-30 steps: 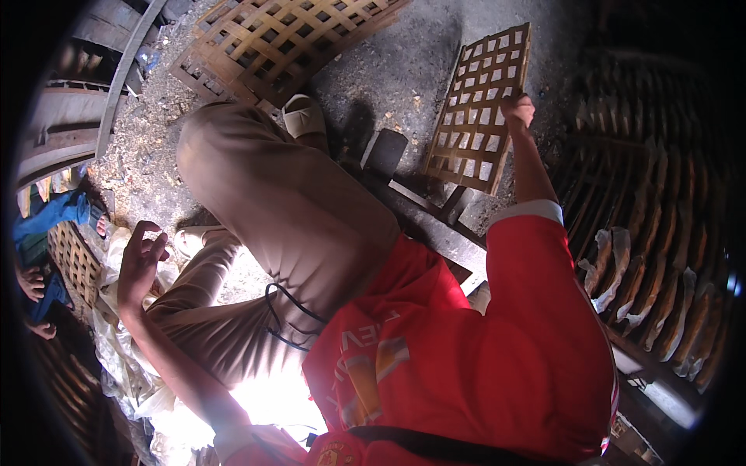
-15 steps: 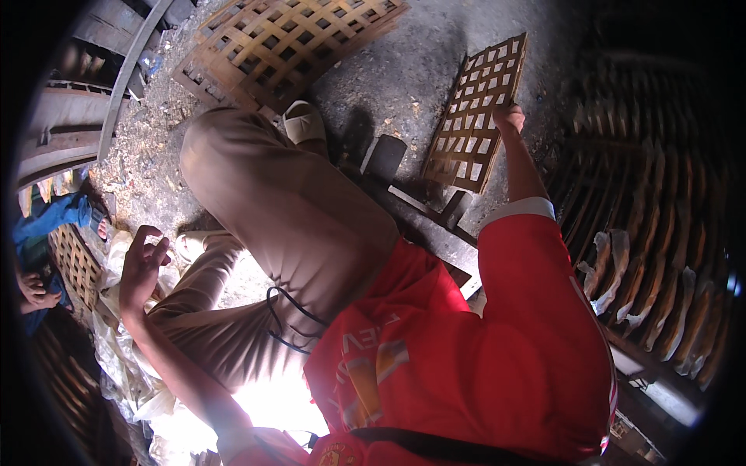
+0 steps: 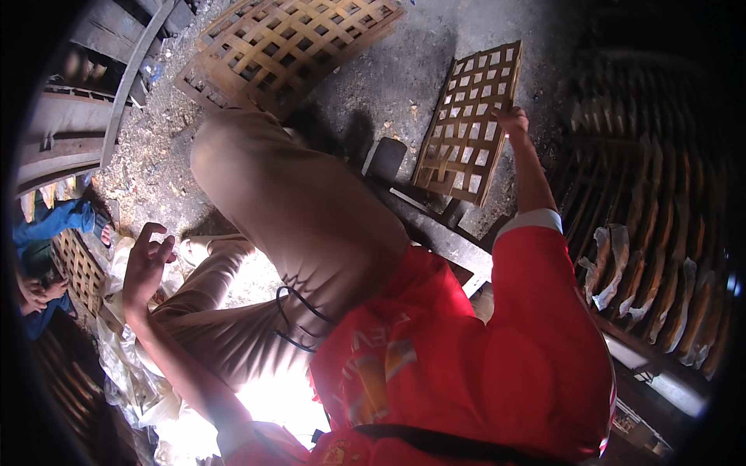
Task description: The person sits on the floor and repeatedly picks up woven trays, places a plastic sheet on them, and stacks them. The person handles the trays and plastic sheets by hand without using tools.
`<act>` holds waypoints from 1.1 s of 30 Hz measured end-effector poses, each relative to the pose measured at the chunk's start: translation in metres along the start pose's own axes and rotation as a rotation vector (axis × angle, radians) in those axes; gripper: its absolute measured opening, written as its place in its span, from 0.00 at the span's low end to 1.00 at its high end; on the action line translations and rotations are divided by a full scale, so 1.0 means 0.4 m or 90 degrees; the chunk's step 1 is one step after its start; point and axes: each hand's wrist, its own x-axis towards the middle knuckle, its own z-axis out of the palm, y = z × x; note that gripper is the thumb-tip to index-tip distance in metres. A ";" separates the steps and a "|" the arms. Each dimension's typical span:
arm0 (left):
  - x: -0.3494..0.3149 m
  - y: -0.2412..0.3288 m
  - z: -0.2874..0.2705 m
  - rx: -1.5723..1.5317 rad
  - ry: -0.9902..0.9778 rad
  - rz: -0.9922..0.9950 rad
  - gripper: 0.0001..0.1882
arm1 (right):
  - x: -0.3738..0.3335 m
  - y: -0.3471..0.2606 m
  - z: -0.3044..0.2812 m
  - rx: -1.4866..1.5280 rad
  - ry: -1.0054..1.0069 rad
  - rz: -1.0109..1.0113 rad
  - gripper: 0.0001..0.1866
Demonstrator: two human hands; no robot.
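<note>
The right hand (image 3: 513,120) grips the right edge of 1 wooden lattice panel (image 3: 466,124), propped upright on the far ground. The left hand (image 3: 146,264) hangs loosely curled, holding nothing, near left.

Wood lattice panel (image 3: 466,120) rough, matt; floor (image 3: 388,70) gritty concrete.

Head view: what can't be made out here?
- Right hand on the lattice panel: its grip on the far edge is too small to tell.
- Left hand: palm faces away, so contents are hidden.
- Racks at right: dark, bent by the fisheye rim.
- Lap area: glare washes it out.
</note>
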 end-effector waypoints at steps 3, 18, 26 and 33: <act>-0.004 0.001 -0.012 -0.006 0.005 0.001 0.17 | -0.036 -0.030 0.039 0.134 -0.005 0.055 0.41; -0.023 -0.048 0.000 -0.056 0.028 0.015 0.15 | -0.098 -0.007 -0.030 0.154 0.160 0.076 0.25; -0.033 -0.054 0.004 -0.058 0.038 0.007 0.16 | -0.084 0.017 -0.109 0.131 0.170 0.047 0.27; -0.025 -0.049 0.008 -0.024 0.031 0.012 0.16 | -0.075 -0.029 -0.062 0.073 -0.063 0.091 0.40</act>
